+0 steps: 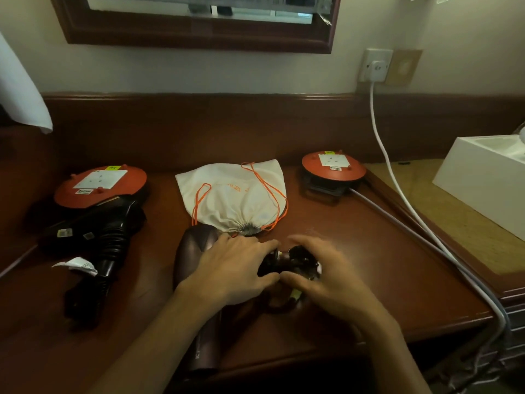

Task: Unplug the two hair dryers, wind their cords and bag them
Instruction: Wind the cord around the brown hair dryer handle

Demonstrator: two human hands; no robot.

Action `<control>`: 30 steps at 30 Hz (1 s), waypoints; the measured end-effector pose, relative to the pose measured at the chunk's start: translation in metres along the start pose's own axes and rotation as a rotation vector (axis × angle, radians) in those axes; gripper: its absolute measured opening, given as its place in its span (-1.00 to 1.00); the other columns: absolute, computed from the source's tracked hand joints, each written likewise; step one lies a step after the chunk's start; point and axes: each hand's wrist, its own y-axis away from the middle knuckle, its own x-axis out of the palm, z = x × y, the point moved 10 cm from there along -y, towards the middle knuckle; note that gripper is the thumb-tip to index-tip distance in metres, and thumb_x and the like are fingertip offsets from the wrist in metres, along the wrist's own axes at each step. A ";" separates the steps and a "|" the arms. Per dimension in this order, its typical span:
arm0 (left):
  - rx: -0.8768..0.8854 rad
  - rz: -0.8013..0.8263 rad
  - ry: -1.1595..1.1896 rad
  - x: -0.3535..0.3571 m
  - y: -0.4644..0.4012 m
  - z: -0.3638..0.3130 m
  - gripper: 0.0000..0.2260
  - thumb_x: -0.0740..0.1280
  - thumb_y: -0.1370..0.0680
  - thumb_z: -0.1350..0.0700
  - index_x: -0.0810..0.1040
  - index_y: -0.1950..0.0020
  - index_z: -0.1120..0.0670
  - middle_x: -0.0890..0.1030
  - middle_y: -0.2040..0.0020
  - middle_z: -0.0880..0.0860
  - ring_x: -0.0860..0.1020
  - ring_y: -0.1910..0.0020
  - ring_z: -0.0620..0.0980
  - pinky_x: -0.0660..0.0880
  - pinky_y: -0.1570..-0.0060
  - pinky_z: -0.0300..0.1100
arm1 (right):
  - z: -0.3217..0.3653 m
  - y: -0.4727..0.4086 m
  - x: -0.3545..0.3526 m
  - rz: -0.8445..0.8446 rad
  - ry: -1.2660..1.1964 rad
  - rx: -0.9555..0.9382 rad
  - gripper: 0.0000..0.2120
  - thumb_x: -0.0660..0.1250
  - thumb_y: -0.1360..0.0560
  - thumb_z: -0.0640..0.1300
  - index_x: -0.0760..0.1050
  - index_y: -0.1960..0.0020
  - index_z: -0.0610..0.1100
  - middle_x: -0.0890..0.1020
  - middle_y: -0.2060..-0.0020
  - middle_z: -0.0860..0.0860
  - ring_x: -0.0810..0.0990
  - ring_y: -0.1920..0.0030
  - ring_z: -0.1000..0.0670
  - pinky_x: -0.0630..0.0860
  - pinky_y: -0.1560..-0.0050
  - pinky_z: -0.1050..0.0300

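Landmark: the cream drawstring bag (233,194), its mouth cinched, lying at the middle of the counter (355,265). Directly in front of the bag lies the maroon hair dryer (193,251); I hold its bundled cord (289,264) just right of the body. My left hand (230,268) rests over the dryer, fingers curled onto the coil; my right hand (321,271) arches over it from the other side, fingers clasping the loops. Both forearms converge from below. I judge the cord springy and apt to uncoil, best pinched across all loops; the body looks smooth, rigid, moderately heavy. Left of the bag lies the black hair dryer (105,234), beside a red socket reel (99,184).
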 end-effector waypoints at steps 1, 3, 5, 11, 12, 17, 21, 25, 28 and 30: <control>0.017 -0.025 0.024 -0.004 0.003 -0.001 -0.45 0.23 -0.60 -0.29 0.30 -0.56 -0.17 0.52 -0.39 -0.07 0.43 -0.41 0.00 0.29 -0.42 0.00 | 0.001 -0.003 0.005 0.034 0.071 -0.008 -0.51 0.45 -0.46 0.14 0.44 -0.36 0.16 0.49 -0.20 0.25 0.49 -0.22 0.11 0.50 -0.27 0.05; 0.036 -0.140 0.047 -0.020 0.017 -0.001 -0.46 0.24 -0.59 -0.27 0.36 -0.55 -0.13 0.48 -0.44 -0.06 0.39 -0.46 0.00 0.24 -0.49 0.02 | -0.001 -0.005 0.005 0.034 0.098 -0.002 -0.60 0.41 -0.46 0.10 0.50 -0.28 0.15 0.51 -0.11 0.23 0.54 -0.12 0.09 0.56 -0.14 -0.01; -0.034 -0.310 0.042 -0.040 0.042 0.010 -0.45 0.25 -0.55 -0.28 0.43 -0.51 -0.13 0.49 -0.43 -0.03 0.40 -0.45 0.04 0.26 -0.48 0.06 | -0.002 -0.005 0.003 0.030 0.105 -0.010 -0.66 0.44 -0.45 0.07 0.52 -0.21 0.15 0.52 -0.05 0.23 0.55 -0.07 0.10 0.58 -0.08 0.00; -0.452 -0.232 0.294 -0.007 0.098 0.074 -0.15 0.28 -0.54 -0.34 -0.10 -0.67 -0.14 0.14 -0.62 -0.05 0.27 -0.54 0.05 0.34 -0.42 -0.02 | 0.026 -0.013 0.002 0.132 0.371 -0.069 -0.43 0.37 -0.48 0.23 0.31 -0.44 0.19 0.48 -0.23 0.16 0.44 -0.24 0.07 0.26 -0.37 0.03; -0.424 -0.256 0.391 -0.004 0.096 0.075 -0.15 0.32 -0.55 -0.29 -0.09 -0.67 -0.14 0.15 -0.62 -0.08 0.31 -0.52 0.04 0.36 -0.40 -0.04 | 0.037 -0.015 0.006 0.166 0.336 -0.102 -0.35 0.37 -0.49 0.23 0.21 -0.51 0.22 0.43 -0.32 0.17 0.41 -0.28 0.08 0.22 -0.40 0.04; -0.305 -0.205 0.509 -0.002 0.075 0.088 -0.21 0.43 -0.55 -0.13 0.03 -0.65 -0.17 0.29 -0.58 -0.09 0.41 -0.46 0.03 0.40 -0.41 0.04 | 0.047 -0.014 0.029 0.318 0.327 -0.142 -0.42 0.30 -0.55 0.24 0.23 -0.52 0.24 0.53 -0.26 0.16 0.53 -0.19 0.05 0.51 -0.21 -0.03; -0.181 -0.078 0.485 -0.006 0.056 0.085 -0.27 0.41 -0.57 -0.12 0.07 -0.63 -0.23 0.32 -0.54 -0.16 0.43 -0.38 -0.10 0.39 -0.33 -0.13 | 0.050 -0.004 0.023 0.341 0.345 -0.132 -0.53 0.36 -0.51 0.25 0.36 -0.36 0.18 0.59 -0.11 0.14 0.56 -0.04 0.06 0.58 -0.05 -0.01; -0.308 -0.207 0.315 -0.004 0.061 0.081 -0.28 0.29 -0.60 -0.24 -0.07 -0.63 -0.25 0.28 -0.56 -0.15 0.41 -0.42 -0.03 0.46 -0.29 0.00 | 0.056 -0.011 0.027 0.328 0.288 -0.131 -0.27 0.36 -0.46 0.33 0.03 -0.48 0.33 0.43 -0.27 0.15 0.47 -0.21 0.06 0.53 -0.19 0.02; -0.383 -0.264 0.127 0.011 0.065 0.071 -0.25 0.16 -0.59 -0.33 -0.09 -0.67 -0.11 0.27 -0.56 -0.03 0.39 -0.41 0.05 0.49 -0.15 -0.02 | 0.057 -0.014 0.046 0.368 0.137 -0.108 -0.16 0.34 -0.53 0.25 -0.19 -0.56 0.36 0.36 -0.43 0.08 0.40 -0.37 0.02 0.43 -0.35 0.02; -0.348 -0.319 0.060 0.008 0.062 0.068 -0.25 0.13 -0.58 -0.33 -0.01 -0.67 -0.06 0.35 -0.51 0.00 0.44 -0.34 0.07 0.53 -0.05 -0.04 | 0.056 -0.010 0.056 0.371 0.145 -0.110 -0.19 0.27 -0.58 0.21 -0.26 -0.56 0.35 0.41 -0.39 0.02 0.41 -0.34 -0.01 0.43 -0.33 0.01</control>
